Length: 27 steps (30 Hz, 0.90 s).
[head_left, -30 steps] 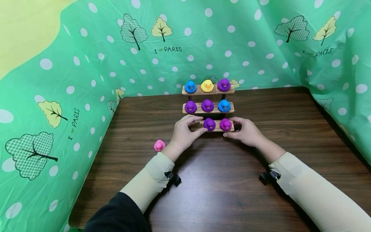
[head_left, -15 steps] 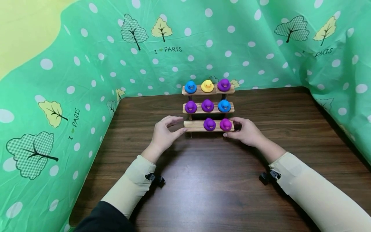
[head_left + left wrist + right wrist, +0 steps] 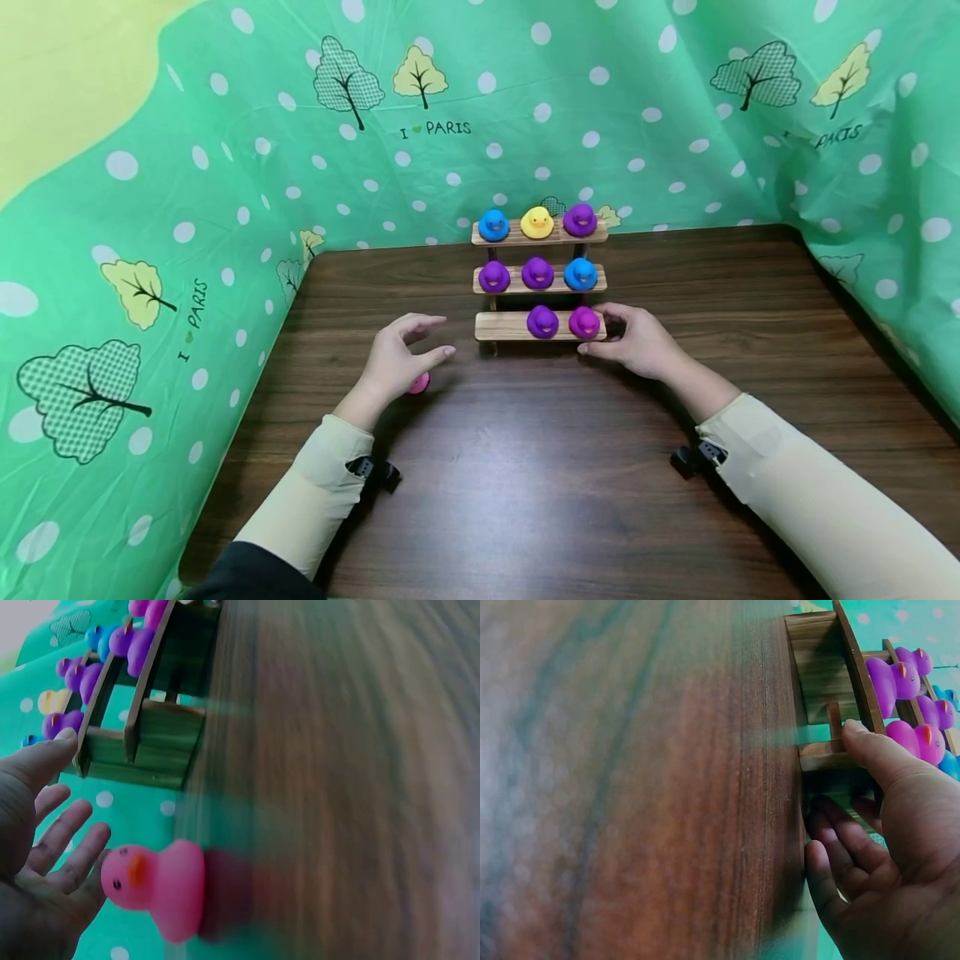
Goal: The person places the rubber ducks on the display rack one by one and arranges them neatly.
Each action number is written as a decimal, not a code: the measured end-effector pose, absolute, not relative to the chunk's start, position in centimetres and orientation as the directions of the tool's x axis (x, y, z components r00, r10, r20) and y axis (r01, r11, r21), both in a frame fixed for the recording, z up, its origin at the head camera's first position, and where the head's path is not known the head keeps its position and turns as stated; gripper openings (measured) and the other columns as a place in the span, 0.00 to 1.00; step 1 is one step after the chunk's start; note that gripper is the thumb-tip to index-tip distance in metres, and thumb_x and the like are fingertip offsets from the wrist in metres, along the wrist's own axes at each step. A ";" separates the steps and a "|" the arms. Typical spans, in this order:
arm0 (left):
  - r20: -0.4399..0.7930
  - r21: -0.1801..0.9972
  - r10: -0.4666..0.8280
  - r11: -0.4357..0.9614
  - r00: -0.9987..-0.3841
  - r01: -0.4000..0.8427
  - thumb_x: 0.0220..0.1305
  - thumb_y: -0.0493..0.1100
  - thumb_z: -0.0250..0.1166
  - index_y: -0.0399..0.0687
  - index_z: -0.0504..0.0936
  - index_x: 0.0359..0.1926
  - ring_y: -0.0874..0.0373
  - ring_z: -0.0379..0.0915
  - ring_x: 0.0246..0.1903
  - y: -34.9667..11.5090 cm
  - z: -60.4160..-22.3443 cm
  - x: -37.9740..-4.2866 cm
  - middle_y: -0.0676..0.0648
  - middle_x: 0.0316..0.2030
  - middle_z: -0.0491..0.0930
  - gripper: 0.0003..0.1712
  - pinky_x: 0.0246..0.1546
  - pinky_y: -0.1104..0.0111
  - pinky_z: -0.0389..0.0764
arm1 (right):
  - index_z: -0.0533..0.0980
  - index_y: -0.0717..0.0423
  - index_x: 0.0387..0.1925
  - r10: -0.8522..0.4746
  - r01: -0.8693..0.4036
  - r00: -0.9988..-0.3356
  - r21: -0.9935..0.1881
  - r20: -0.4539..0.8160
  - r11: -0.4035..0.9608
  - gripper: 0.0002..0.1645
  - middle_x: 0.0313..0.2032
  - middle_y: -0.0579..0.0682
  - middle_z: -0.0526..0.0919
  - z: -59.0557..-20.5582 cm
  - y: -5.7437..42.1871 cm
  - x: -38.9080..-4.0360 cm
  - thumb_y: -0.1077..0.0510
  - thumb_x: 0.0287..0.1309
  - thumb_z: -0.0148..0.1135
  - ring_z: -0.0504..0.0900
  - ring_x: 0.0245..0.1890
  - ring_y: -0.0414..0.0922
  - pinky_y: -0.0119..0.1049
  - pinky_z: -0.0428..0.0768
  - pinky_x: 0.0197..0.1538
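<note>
My left hand (image 3: 392, 360) is held over the table with thumb and fingers spread and holds nothing. Partly hidden beneath it in the head view is a pink rubber duck (image 3: 420, 383). The left wrist view has this pink duck (image 3: 176, 889) standing right by the fingers. At the right end of a three-tier wooden display stand (image 3: 501, 327), my right hand (image 3: 637, 340) grips the lowest shelf, thumb on its front edge (image 3: 861, 675). That shelf carries a purple duck (image 3: 542, 322) and a magenta duck (image 3: 584, 323) in the middle and on the right; its left part is bare.
On the middle shelf sit two purple ducks and a blue duck (image 3: 581, 273). The top shelf bears a blue, a yellow duck (image 3: 537, 222) and a purple one. Behind the brown wooden table (image 3: 540, 483) hangs a green dotted cloth (image 3: 525, 83).
My left hand has let go of the stand and moved left and down, over the pink duck, uncovering the lowest shelf's left end. My right hand has stayed in place.
</note>
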<state>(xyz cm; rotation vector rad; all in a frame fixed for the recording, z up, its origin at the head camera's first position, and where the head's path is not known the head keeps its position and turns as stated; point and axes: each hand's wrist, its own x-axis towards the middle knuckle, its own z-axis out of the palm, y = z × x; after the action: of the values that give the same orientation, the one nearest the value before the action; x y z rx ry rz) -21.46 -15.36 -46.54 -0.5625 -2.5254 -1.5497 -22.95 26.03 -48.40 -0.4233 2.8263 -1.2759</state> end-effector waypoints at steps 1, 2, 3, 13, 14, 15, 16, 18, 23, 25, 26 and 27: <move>0.283 0.835 0.252 0.409 -0.925 0.367 0.58 0.42 0.82 0.47 0.87 0.57 0.39 0.80 0.57 -15.6 -46.6 -21.4 0.43 0.55 0.84 0.26 0.62 0.58 0.80 | 0.81 0.53 0.60 -0.252 -0.242 -0.963 -0.738 0.100 0.630 0.37 0.45 0.51 0.87 -48.4 26.0 -22.9 0.44 0.52 0.83 0.81 0.44 0.48 0.39 0.80 0.44; 0.270 0.834 0.258 0.418 -0.928 0.359 0.58 0.43 0.82 0.46 0.87 0.57 0.40 0.80 0.58 -15.8 -46.7 -21.3 0.44 0.55 0.84 0.26 0.63 0.57 0.80 | 0.81 0.54 0.60 -0.247 -0.239 -0.964 -0.740 0.101 0.629 0.37 0.45 0.52 0.87 -48.4 26.0 -22.9 0.44 0.52 0.84 0.81 0.44 0.48 0.38 0.80 0.44; 0.256 0.832 0.265 0.429 -0.930 0.351 0.58 0.43 0.82 0.44 0.87 0.57 0.41 0.80 0.58 -16.1 -46.8 -21.2 0.44 0.55 0.85 0.26 0.63 0.56 0.80 | 0.81 0.54 0.60 -0.250 -0.242 -0.963 -0.737 0.101 0.631 0.37 0.45 0.52 0.87 -48.4 26.0 -22.9 0.44 0.53 0.83 0.81 0.44 0.48 0.38 0.80 0.44; 0.103 0.806 0.355 0.518 -0.929 0.287 0.56 0.45 0.84 0.43 0.87 0.57 0.50 0.81 0.58 -18.3 -47.8 -20.8 0.46 0.54 0.86 0.28 0.62 0.53 0.79 | 0.81 0.53 0.60 -0.258 -0.248 -0.961 -0.741 0.104 0.624 0.37 0.44 0.52 0.87 -48.3 26.1 -22.8 0.43 0.53 0.83 0.82 0.43 0.48 0.37 0.80 0.43; 0.095 0.805 0.366 0.519 -0.926 0.288 0.55 0.44 0.84 0.42 0.87 0.57 0.49 0.81 0.57 -18.5 -47.9 -20.8 0.45 0.53 0.86 0.28 0.62 0.53 0.79 | 0.81 0.54 0.60 -0.258 -0.249 -0.960 -0.742 0.105 0.622 0.37 0.45 0.52 0.87 -48.4 26.1 -22.8 0.44 0.53 0.83 0.82 0.43 0.48 0.37 0.80 0.43; 0.086 0.807 0.374 0.517 -0.923 0.285 0.55 0.43 0.84 0.42 0.87 0.57 0.49 0.81 0.57 -18.7 -48.0 -20.8 0.45 0.53 0.86 0.29 0.61 0.52 0.80 | 0.81 0.53 0.60 -0.256 -0.247 -0.961 -0.743 0.105 0.622 0.37 0.44 0.51 0.87 -48.4 26.1 -22.8 0.44 0.52 0.83 0.82 0.43 0.48 0.37 0.80 0.43; 0.080 0.808 0.380 0.517 -0.922 0.283 0.54 0.43 0.84 0.42 0.87 0.57 0.49 0.81 0.57 -18.9 -48.0 -20.8 0.45 0.53 0.86 0.29 0.60 0.52 0.80 | 0.81 0.53 0.60 -0.257 -0.249 -0.960 -0.742 0.107 0.623 0.37 0.44 0.51 0.87 -48.4 26.1 -22.8 0.44 0.53 0.83 0.82 0.43 0.48 0.37 0.80 0.43; 0.074 0.806 0.388 0.519 -0.919 0.284 0.53 0.41 0.85 0.42 0.87 0.57 0.49 0.82 0.55 -19.3 -48.0 -20.8 0.45 0.53 0.87 0.29 0.59 0.52 0.81 | 0.81 0.53 0.60 -0.254 -0.249 -0.961 -0.740 0.109 0.625 0.37 0.44 0.51 0.87 -48.4 26.1 -22.8 0.44 0.52 0.84 0.82 0.43 0.47 0.37 0.80 0.43; 0.071 0.783 0.411 0.542 -0.909 0.306 0.50 0.39 0.86 0.41 0.89 0.54 0.52 0.84 0.50 -19.9 -47.9 -20.8 0.46 0.51 0.87 0.28 0.54 0.54 0.83 | 0.80 0.53 0.60 -0.259 -0.256 -0.959 -0.736 0.113 0.627 0.37 0.45 0.50 0.87 -48.4 26.1 -22.9 0.43 0.52 0.84 0.82 0.43 0.47 0.39 0.81 0.44; 0.060 0.783 0.419 0.543 -0.906 0.302 0.50 0.39 0.86 0.41 0.89 0.53 0.53 0.84 0.49 -20.1 -47.8 -20.7 0.47 0.51 0.87 0.28 0.53 0.55 0.84 | 0.80 0.53 0.60 -0.261 -0.258 -0.959 -0.736 0.115 0.626 0.38 0.45 0.50 0.87 -48.5 26.1 -22.9 0.43 0.52 0.84 0.82 0.43 0.47 0.39 0.81 0.43; 0.049 0.787 0.425 0.541 -0.904 0.297 0.49 0.39 0.86 0.41 0.89 0.54 0.53 0.84 0.49 -20.1 -47.7 -20.7 0.46 0.51 0.87 0.29 0.53 0.56 0.84 | 0.80 0.53 0.60 -0.262 -0.259 -0.958 -0.737 0.115 0.625 0.37 0.45 0.50 0.87 -48.5 26.1 -22.9 0.43 0.52 0.84 0.82 0.43 0.47 0.39 0.81 0.43; 0.041 0.791 0.431 0.538 -0.901 0.293 0.49 0.40 0.86 0.41 0.88 0.54 0.53 0.84 0.50 -20.2 -47.6 -20.7 0.46 0.51 0.87 0.30 0.54 0.56 0.84 | 0.80 0.53 0.60 -0.262 -0.260 -0.958 -0.737 0.116 0.624 0.37 0.45 0.50 0.87 -48.5 26.1 -22.9 0.43 0.52 0.84 0.82 0.43 0.47 0.39 0.81 0.43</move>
<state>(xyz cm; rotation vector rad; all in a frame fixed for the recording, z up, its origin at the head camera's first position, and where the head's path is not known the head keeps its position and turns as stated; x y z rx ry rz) -20.75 -20.24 -47.60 -0.6860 -2.8919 -1.4366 -22.93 26.09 -48.48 -0.4546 2.8281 -1.2828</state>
